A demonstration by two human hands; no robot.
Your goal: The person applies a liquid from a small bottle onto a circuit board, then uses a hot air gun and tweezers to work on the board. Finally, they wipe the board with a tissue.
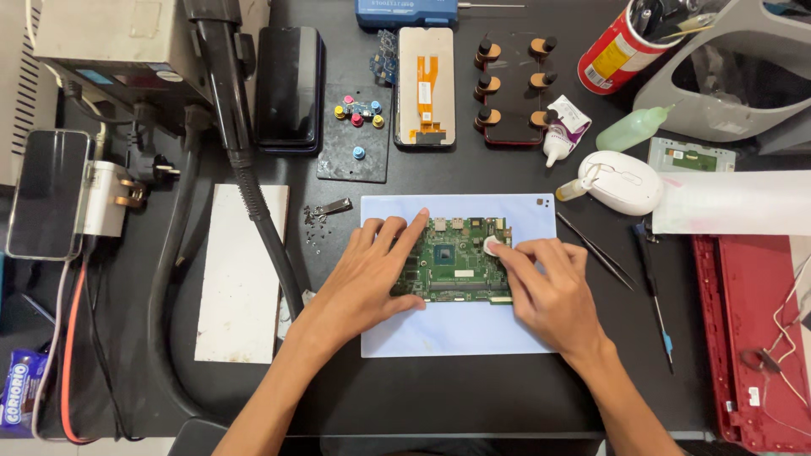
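Circuit board (456, 260) mid-mat (460, 329), pinned flat by open left hand (372, 274) w/ right hand (549, 291) fingertips pinching coin cell (492, 246) (board's right edge); needs steady lift.

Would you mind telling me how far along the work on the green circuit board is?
Done: the circuit board lies bare on the pale mat. In hand: the left hand steadies it; the right hand touches its round silver cell. Left: the cell remains on the board.

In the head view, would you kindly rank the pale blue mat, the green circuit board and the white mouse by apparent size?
1. Pale blue mat
2. Green circuit board, partly hidden by both hands
3. White mouse
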